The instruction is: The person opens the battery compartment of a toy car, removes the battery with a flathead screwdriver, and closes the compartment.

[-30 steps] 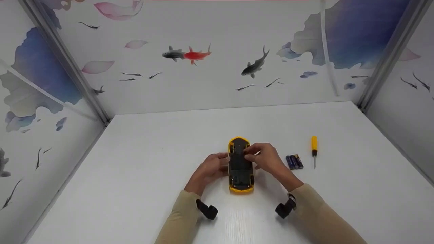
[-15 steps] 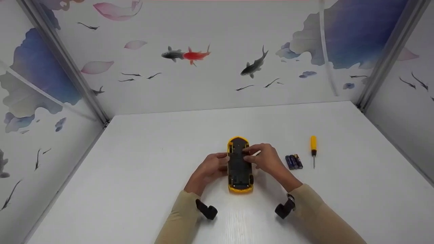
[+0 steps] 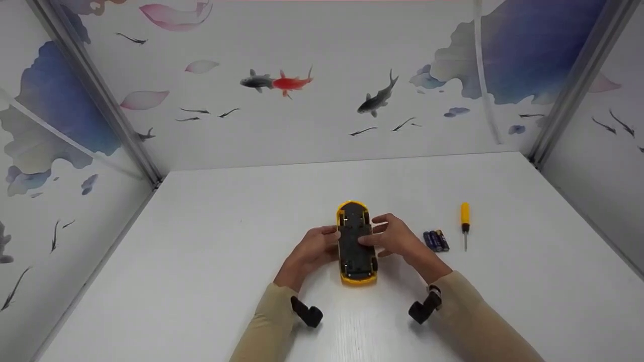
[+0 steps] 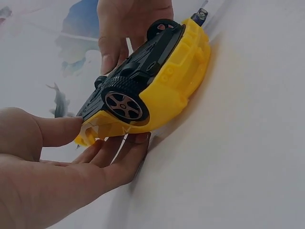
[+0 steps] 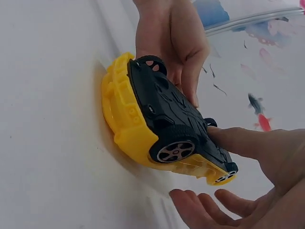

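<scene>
A yellow toy car (image 3: 356, 256) lies upside down, its black underside and wheels facing up. My left hand (image 3: 313, 249) holds it along the left side, the thumb on the edge of the underside and the fingers beneath the yellow body, as the left wrist view shows. On the other side is my right hand (image 3: 397, 236). Its thumb (image 5: 238, 141) rests on the black underside, while its fingers (image 5: 205, 207) are spread apart from the car's side in the right wrist view. Part of the car's right side is hidden in the head view.
Several dark batteries (image 3: 436, 241) lie side by side on the white table (image 3: 201, 241), right of my right hand. Further right lies a screwdriver (image 3: 465, 218) with a yellow handle, its tip toward me. Printed wall panels (image 3: 322, 136) enclose the table at the back and sides.
My right hand's forefinger has come off the car's underside and moved out to the right; its thumb stays on the underside. The left hand keeps its hold.
</scene>
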{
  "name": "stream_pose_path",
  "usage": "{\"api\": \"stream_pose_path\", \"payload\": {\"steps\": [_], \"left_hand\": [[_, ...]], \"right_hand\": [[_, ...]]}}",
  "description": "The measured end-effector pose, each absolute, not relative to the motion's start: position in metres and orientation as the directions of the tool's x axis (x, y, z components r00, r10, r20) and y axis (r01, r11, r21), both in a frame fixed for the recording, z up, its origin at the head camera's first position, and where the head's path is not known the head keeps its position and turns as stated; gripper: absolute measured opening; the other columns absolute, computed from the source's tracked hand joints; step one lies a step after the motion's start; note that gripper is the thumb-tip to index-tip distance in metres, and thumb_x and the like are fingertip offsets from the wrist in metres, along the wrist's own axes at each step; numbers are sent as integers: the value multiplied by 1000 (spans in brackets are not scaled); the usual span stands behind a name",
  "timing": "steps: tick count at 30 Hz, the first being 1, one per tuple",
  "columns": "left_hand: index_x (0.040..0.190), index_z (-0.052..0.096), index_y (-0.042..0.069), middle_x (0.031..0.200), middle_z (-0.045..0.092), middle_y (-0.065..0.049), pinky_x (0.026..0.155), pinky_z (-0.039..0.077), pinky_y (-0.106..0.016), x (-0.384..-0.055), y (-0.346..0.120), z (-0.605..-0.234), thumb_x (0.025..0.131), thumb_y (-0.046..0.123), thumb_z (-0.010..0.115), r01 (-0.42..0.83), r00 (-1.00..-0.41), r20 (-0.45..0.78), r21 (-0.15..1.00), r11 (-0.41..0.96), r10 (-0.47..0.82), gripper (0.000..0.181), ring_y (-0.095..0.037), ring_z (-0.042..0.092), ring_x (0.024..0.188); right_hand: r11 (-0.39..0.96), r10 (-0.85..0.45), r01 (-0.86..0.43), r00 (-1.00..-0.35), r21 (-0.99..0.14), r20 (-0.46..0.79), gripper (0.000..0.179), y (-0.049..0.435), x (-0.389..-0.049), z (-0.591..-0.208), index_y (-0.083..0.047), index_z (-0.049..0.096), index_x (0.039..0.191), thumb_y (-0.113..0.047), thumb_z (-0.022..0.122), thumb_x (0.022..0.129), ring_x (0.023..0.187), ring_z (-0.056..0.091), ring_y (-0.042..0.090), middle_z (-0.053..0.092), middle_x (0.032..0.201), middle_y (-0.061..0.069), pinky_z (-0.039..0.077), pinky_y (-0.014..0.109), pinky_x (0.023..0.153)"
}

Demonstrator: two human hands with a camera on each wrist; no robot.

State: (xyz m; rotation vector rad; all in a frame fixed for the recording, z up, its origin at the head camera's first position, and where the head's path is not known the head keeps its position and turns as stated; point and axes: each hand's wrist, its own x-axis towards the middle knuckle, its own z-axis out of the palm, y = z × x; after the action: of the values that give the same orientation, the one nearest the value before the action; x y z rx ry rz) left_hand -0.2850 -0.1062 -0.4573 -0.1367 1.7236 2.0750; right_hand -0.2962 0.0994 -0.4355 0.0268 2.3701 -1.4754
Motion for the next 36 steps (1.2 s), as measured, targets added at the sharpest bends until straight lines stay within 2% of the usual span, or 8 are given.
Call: {"api": "stream_pose_path", "payload": {"steps": [4, 8, 11, 15, 18, 24, 30, 36], "left_hand": [[151, 38, -1, 144, 55, -22, 109, 48, -46, -284, -107, -458, 102, 15, 56, -369, -902, -332, 925, -94, 277, 55, -32, 60, 128], [150, 39, -1, 137, 61, -22, 105, 52, -43, -283, -108, -460, 95, 15, 67, -314, -916, -297, 949, -21, 271, 64, -29, 66, 120], [148, 42, -3, 133, 64, -22, 100, 55, -41, -282, -108, -461, 91, 12, 70, -286, -927, -279, 958, 10, 250, 65, -28, 69, 115], [147, 42, -4, 134, 63, -22, 101, 55, -41, -281, -106, -459, 89, 9, 71, -274, -934, -272, 961, 23, 230, 66, -28, 69, 115], [149, 39, -3, 138, 60, -21, 104, 53, -42, -281, -105, -456, 89, 9, 70, -279, -936, -276, 960, 20, 218, 69, -29, 67, 118], [150, 40, 0, 137, 61, -19, 105, 52, -41, -283, -103, -455, 92, 16, 68, -303, -939, -306, 952, 42, 160, 66, -26, 66, 119], [149, 41, -1, 135, 62, -19, 104, 53, -41, -282, -101, -456, 93, 18, 68, -290, -944, -295, 955, 53, 145, 65, -26, 67, 117], [148, 42, 4, 136, 62, -18, 107, 51, -42, -281, -102, -454, 93, 22, 67, -310, -939, -316, 949, 60, 137, 63, -26, 67, 118]], "right_hand": [[462, -198, 211, -922, -861, -332, 79, 98, -295, -437, -1, 35, 151, -22, 78, 88, 118, 65, 35, 54, 140, 27, 61, 41, 86], [460, -188, 220, -923, -860, -337, 79, 97, -295, -438, -2, 36, 151, -22, 78, 88, 114, 67, 33, 55, 140, 26, 61, 41, 87], [450, -183, 224, -924, -864, -335, 78, 97, -295, -438, -4, 37, 150, -21, 79, 87, 110, 69, 31, 55, 140, 26, 61, 40, 86], [425, -177, 220, -931, -878, -319, 77, 98, -294, -435, -6, 38, 148, -19, 81, 85, 105, 70, 29, 57, 137, 25, 62, 39, 83], [394, -187, 208, -935, -895, -300, 77, 99, -294, -434, -6, 38, 148, -17, 81, 85, 107, 69, 31, 56, 136, 25, 62, 39, 81], [336, -223, 210, -929, -918, -294, 62, 103, -296, -433, -4, 41, 149, -16, 69, 95, 118, 65, 37, 54, 140, 26, 62, 44, 84], [340, -206, 219, -932, -915, -300, 57, 101, -296, -432, -3, 43, 147, -19, 65, 97, 113, 67, 34, 57, 134, 24, 62, 43, 85], [344, -214, 214, -930, -914, -298, 57, 102, -296, -432, -3, 43, 148, -18, 65, 97, 117, 65, 37, 56, 136, 25, 61, 44, 86]]}}
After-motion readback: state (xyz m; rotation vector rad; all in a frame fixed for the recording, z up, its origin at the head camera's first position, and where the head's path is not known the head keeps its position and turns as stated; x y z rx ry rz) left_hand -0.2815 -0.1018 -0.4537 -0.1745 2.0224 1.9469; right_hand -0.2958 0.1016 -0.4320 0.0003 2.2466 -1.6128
